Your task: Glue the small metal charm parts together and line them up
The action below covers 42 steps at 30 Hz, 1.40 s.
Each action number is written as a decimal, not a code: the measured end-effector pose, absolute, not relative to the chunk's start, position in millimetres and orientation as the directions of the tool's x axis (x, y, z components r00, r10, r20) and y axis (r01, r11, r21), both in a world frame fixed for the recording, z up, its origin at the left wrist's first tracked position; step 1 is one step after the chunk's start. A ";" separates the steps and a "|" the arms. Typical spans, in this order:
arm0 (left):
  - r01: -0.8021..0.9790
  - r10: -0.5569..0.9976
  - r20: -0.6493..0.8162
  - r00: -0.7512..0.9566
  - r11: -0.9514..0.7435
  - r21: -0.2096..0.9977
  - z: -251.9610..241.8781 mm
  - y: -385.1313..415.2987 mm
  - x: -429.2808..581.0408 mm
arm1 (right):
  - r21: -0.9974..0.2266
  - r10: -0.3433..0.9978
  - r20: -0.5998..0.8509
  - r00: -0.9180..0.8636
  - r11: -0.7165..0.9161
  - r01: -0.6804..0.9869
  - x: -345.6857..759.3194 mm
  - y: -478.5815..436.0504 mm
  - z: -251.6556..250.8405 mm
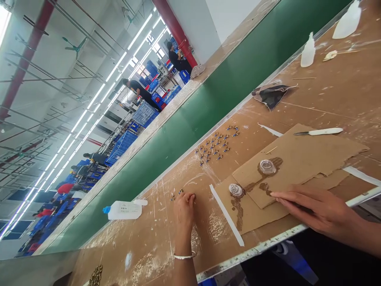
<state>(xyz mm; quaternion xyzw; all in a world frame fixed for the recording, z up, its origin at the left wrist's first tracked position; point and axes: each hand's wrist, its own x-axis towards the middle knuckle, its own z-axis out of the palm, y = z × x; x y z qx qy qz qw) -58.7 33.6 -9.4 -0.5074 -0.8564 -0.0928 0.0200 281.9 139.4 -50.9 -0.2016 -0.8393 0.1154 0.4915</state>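
Observation:
My left hand (183, 210), with a bangle at the wrist, rests on the brown work surface, fingers curled into a pinch. A tiny dark piece shows at its fingertips, too small to name. Just beyond lie small blue-and-gold pieces (180, 191). Over a cardboard sheet (312, 159), my right hand (324, 208) has thumb and fingers pressed together; whatever they may hold is hidden. Near its fingertips is a wet brown stain. Two small round clear dishes (268, 167) with whitish contents sit on the cardboard. Farther back, several more blue-and-gold pieces (218, 143) are laid out in rows.
A white-handled knife (323, 131) lies on the cardboard. At left is a blue-capped bottle (125, 210); white squeeze bottles (308, 51) stand far right. A green board (190, 115) borders the surface. Brass-coloured bits (95, 275) lie bottom left. People work in the background.

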 end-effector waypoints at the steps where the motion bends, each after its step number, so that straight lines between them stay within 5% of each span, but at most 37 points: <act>1: 0.882 0.877 0.103 -0.470 0.460 0.105 -10.6 38.8 -58.0 | -0.403 0.459 0.777 -0.431 0.888 0.221 281.7 139.1 -52.3; 11: 0.931 0.941 0.075 -0.329 0.336 -0.143 5.0 52.3 -43.0 | -0.524 0.543 0.721 -0.430 0.834 0.173 282.1 136.7 -57.5; 28: 0.942 0.952 0.184 -0.243 0.277 -0.191 -6.4 70.0 -37.9 | -0.494 0.503 0.761 -0.410 0.859 0.136 280.9 139.6 -59.4; 42: 0.956 0.873 0.463 -0.154 0.250 -0.154 -30.5 -6.0 -2.0 | -0.477 0.499 0.758 -0.421 0.863 0.166 282.2 139.0 -48.8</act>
